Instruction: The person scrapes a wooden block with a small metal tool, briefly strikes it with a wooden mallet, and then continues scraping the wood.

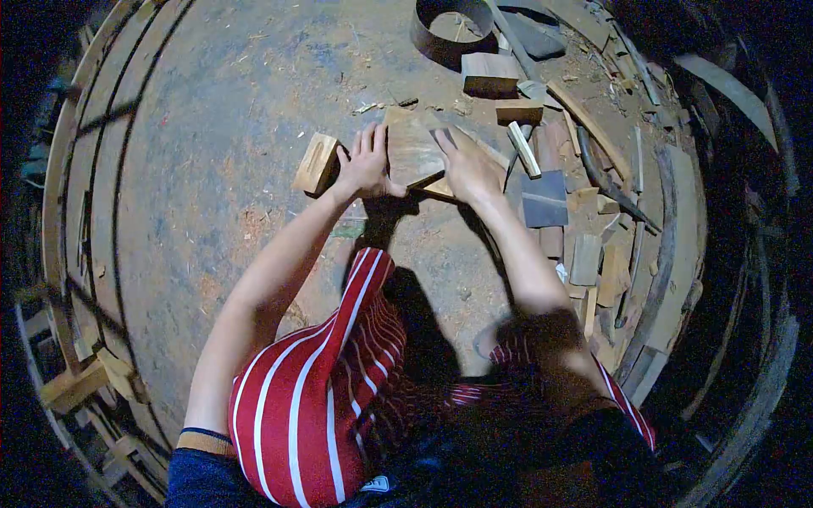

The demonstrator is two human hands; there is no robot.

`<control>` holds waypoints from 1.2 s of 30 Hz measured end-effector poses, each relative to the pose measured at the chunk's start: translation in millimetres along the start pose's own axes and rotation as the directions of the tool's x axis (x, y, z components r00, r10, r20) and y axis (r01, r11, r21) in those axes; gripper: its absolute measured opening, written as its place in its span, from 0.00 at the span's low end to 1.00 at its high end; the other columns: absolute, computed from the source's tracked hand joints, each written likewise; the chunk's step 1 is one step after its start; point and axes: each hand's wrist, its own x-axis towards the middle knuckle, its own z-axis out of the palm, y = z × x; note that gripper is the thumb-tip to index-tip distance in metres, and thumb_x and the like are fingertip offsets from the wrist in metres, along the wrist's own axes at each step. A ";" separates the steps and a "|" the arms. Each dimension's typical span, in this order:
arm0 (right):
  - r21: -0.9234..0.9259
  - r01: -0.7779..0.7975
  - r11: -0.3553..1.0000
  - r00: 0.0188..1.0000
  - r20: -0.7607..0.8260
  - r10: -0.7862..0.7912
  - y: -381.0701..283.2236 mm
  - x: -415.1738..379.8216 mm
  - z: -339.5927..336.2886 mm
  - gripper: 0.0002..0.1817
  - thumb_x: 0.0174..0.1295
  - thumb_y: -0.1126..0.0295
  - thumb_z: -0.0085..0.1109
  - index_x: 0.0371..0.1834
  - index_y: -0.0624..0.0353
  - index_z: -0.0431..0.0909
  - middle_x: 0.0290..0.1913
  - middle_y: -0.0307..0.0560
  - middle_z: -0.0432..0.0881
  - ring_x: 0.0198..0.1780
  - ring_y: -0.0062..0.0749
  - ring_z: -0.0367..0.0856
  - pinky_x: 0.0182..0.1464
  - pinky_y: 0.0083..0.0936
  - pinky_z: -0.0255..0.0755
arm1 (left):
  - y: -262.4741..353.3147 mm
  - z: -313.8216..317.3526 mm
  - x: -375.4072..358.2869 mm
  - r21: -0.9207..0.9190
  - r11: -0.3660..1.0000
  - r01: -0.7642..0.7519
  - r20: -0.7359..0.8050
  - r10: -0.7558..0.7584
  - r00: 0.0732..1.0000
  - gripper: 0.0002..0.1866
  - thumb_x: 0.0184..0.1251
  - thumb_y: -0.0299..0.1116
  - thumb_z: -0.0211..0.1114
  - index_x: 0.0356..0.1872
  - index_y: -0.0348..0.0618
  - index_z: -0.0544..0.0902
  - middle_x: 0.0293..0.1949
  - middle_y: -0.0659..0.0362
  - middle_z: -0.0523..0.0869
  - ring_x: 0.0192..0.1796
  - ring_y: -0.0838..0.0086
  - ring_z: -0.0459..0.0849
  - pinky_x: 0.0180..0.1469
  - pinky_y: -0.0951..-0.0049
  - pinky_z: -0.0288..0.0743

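Note:
A flat, light wooden board (412,146) lies on the ground ahead of me. My left hand (367,165) rests at its left edge, fingers spread and pointing forward, thumb towards the board's near corner. On the board's right side is my right hand (466,168), with a small dark flat piece (442,140) at its fingertips; its fingers are pressed together around that piece. Just left of my left hand sits a wooden block (318,162) with an oval hollow in its top. Another thin wooden piece (481,146) shows beyond my right hand.
A round metal ring (453,34) stands at the top. Wood blocks (489,74), a pale stick (524,150), a dark grey sheet (544,199) and long wood strips (590,127) lie to the right. Wooden beams (74,212) run along the left edge.

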 end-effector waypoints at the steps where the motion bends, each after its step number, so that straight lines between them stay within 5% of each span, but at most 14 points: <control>1: 0.035 -0.093 0.995 0.986 0.141 0.087 -8.5 -16.3 -7.8 0.24 0.69 0.62 0.39 0.69 0.40 0.59 0.45 0.64 0.79 0.47 0.58 0.79 0.48 0.46 0.72 | 1.2 -2.0 -1.6 -0.004 1.000 0.009 0.005 -0.009 1.000 0.73 0.23 0.60 0.79 0.71 0.45 0.40 0.73 0.48 0.44 0.74 0.48 0.44 0.64 0.28 0.41; 7: 0.059 -0.052 0.997 0.997 0.065 0.048 6.2 -4.1 7.5 0.24 0.69 0.60 0.36 0.69 0.38 0.57 0.48 0.64 0.78 0.49 0.58 0.77 0.50 0.48 0.71 | 0.8 -1.1 -0.8 -0.005 1.000 -0.014 0.000 0.014 1.000 0.73 0.22 0.60 0.79 0.71 0.42 0.41 0.72 0.46 0.45 0.73 0.46 0.45 0.64 0.29 0.42; 9: 0.000 0.090 0.996 0.983 -0.160 -0.089 13.4 32.8 26.9 0.24 0.68 0.62 0.36 0.69 0.39 0.57 0.51 0.62 0.77 0.52 0.56 0.76 0.53 0.46 0.70 | 2.0 -3.1 -2.9 0.007 1.000 -0.017 -0.025 0.017 1.000 0.74 0.21 0.61 0.78 0.71 0.41 0.41 0.72 0.46 0.46 0.73 0.46 0.45 0.64 0.28 0.42; 10: 0.023 -0.057 0.998 0.997 0.060 0.056 -5.3 35.4 0.1 0.24 0.67 0.64 0.37 0.69 0.41 0.58 0.53 0.60 0.76 0.54 0.55 0.75 0.55 0.44 0.70 | 1.3 -2.2 -3.7 -0.005 1.000 -0.016 -0.040 0.016 0.999 0.74 0.21 0.62 0.78 0.71 0.41 0.42 0.72 0.46 0.46 0.73 0.47 0.46 0.64 0.28 0.43; 11: 0.023 -0.058 0.998 0.997 0.056 0.057 -5.6 34.0 0.3 0.24 0.67 0.64 0.37 0.69 0.41 0.58 0.53 0.60 0.76 0.54 0.55 0.75 0.55 0.44 0.70 | 1.1 1.6 -2.7 -0.021 1.000 -0.019 -0.053 0.018 0.998 0.74 0.21 0.63 0.77 0.71 0.41 0.42 0.72 0.47 0.46 0.73 0.47 0.46 0.64 0.28 0.43; 14: -0.032 0.121 0.992 0.970 -0.206 -0.125 3.7 20.8 14.8 0.26 0.66 0.66 0.40 0.69 0.41 0.58 0.49 0.63 0.78 0.49 0.57 0.78 0.50 0.46 0.72 | -4.0 12.8 10.1 0.001 1.000 -0.025 -0.072 0.025 0.997 0.73 0.22 0.63 0.77 0.71 0.41 0.42 0.72 0.47 0.46 0.73 0.46 0.46 0.64 0.28 0.44; 17: -0.018 -0.040 0.999 0.998 0.049 0.041 0.0 -17.6 8.5 0.26 0.66 0.66 0.40 0.69 0.40 0.57 0.45 0.64 0.79 0.42 0.58 0.80 0.43 0.47 0.75 | 2.4 -4.2 -3.9 0.019 1.000 -0.011 -0.014 0.011 1.000 0.73 0.24 0.63 0.77 0.71 0.40 0.42 0.72 0.47 0.45 0.73 0.46 0.45 0.64 0.29 0.44; 19: -0.001 -0.014 1.000 1.000 0.012 0.014 4.0 -19.6 17.0 0.26 0.66 0.65 0.40 0.70 0.39 0.56 0.44 0.65 0.79 0.38 0.59 0.81 0.39 0.47 0.76 | 4.6 -5.4 -4.0 0.006 1.000 -0.006 0.006 0.006 1.000 0.73 0.24 0.62 0.77 0.71 0.40 0.41 0.72 0.47 0.44 0.73 0.46 0.45 0.65 0.30 0.43; 23: 0.016 0.030 0.999 0.995 -0.098 -0.029 -6.1 29.8 9.6 0.25 0.68 0.62 0.36 0.70 0.38 0.56 0.44 0.67 0.79 0.42 0.59 0.80 0.45 0.48 0.74 | 5.3 -5.4 -3.0 -0.008 1.000 -0.008 0.016 0.008 1.000 0.73 0.24 0.59 0.79 0.71 0.41 0.40 0.72 0.47 0.44 0.74 0.48 0.44 0.64 0.28 0.41; 25: -0.001 -0.087 0.996 0.995 0.055 0.087 -15.5 59.3 3.9 0.24 0.69 0.58 0.34 0.70 0.38 0.56 0.44 0.66 0.79 0.44 0.58 0.79 0.48 0.50 0.72 | 4.5 -5.2 -4.1 -0.011 1.000 -0.010 -0.008 0.010 1.000 0.73 0.24 0.58 0.79 0.71 0.42 0.40 0.73 0.48 0.45 0.74 0.49 0.44 0.64 0.28 0.41; 32: 0.018 -0.030 0.999 1.000 0.009 0.030 -14.1 -3.5 8.6 0.25 0.67 0.65 0.33 0.69 0.37 0.57 0.46 0.65 0.79 0.45 0.57 0.79 0.46 0.50 0.72 | 1.4 -3.7 -4.9 -0.028 1.000 -0.002 0.013 0.003 1.000 0.73 0.25 0.60 0.78 0.71 0.42 0.40 0.72 0.47 0.44 0.74 0.48 0.44 0.65 0.30 0.42; 34: -0.032 -0.157 0.987 0.964 0.211 0.160 -23.1 -19.8 -5.5 0.26 0.66 0.68 0.34 0.69 0.37 0.59 0.46 0.64 0.79 0.46 0.56 0.79 0.46 0.49 0.72 | 1.0 -2.6 -3.5 -0.043 0.999 -0.023 -0.024 0.022 0.999 0.72 0.25 0.58 0.79 0.71 0.42 0.41 0.72 0.47 0.46 0.73 0.48 0.45 0.65 0.29 0.42; 36: -0.002 -0.098 0.995 0.991 0.087 0.098 -19.1 -4.5 5.6 0.26 0.65 0.68 0.34 0.68 0.37 0.60 0.46 0.64 0.79 0.45 0.56 0.79 0.46 0.49 0.72 | 1.2 -3.2 -4.2 -0.034 0.999 -0.013 -0.005 0.013 1.000 0.72 0.25 0.59 0.79 0.71 0.42 0.41 0.72 0.47 0.46 0.73 0.48 0.46 0.64 0.29 0.43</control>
